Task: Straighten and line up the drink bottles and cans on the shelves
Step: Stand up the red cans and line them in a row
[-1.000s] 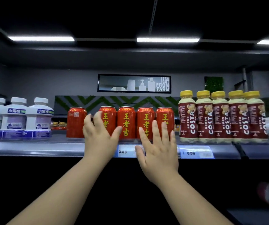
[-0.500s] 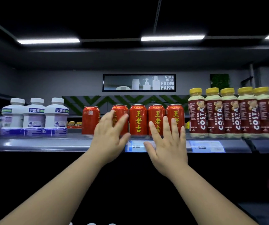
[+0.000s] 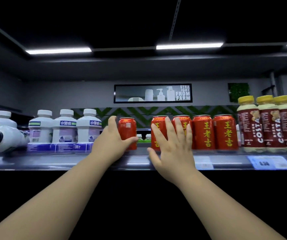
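Centre of frame, on the shelf (image 3: 52, 161) | our left hand (image 3: 112, 141) wraps the lone can (image 3: 127, 129), thumb across its front, fingers up its left side, probably to close the gap | our right hand (image 3: 173, 149), fingers straight and apart, steadies the four-can row (image 3: 203, 132)

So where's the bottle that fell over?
In the head view, the fallen bottle lies on its side at the shelf's far left, beside the upright white bottles.
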